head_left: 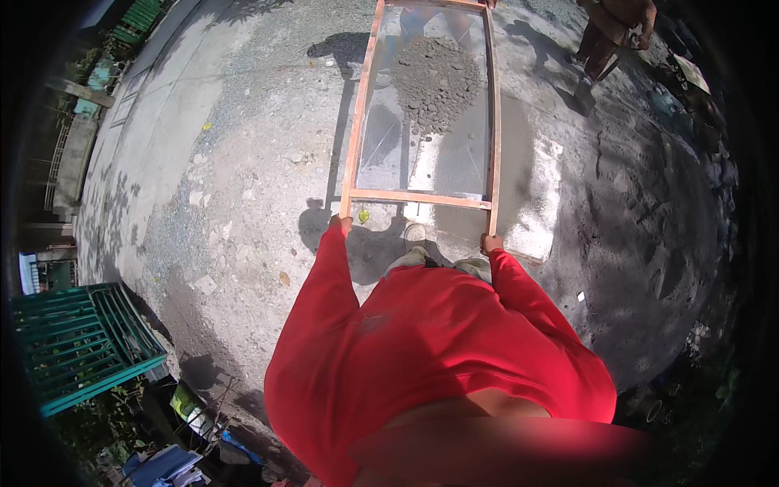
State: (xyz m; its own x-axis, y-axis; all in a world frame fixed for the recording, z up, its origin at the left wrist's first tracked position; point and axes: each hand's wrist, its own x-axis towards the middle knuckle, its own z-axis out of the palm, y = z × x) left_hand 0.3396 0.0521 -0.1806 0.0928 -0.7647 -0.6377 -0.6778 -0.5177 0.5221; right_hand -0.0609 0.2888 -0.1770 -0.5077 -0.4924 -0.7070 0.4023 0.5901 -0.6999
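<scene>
Held out in front of me is a sand screen (422, 196), a long wooden frame with fine mesh. My left hand (342, 224) is closed round its near left handle, and my right hand (491, 243) round the near right one. A heap of grey sand and small stones (436, 84) lies on the far half of the mesh. Beneath the screen, a pale flat board (542, 199) on the ground carries fine grey sand (518, 150). At the far end, another person's hand (491, 3) is by the frame; their grip is mostly out of view.
A person (610, 32) stands at the far right beside a shovel (586, 91). Dark sand (641, 219) spreads along the right. Green metal bars (89, 345) stand at the lower left. Rough gravelly ground (243, 162) and a concrete strip (154, 122) lie to the left.
</scene>
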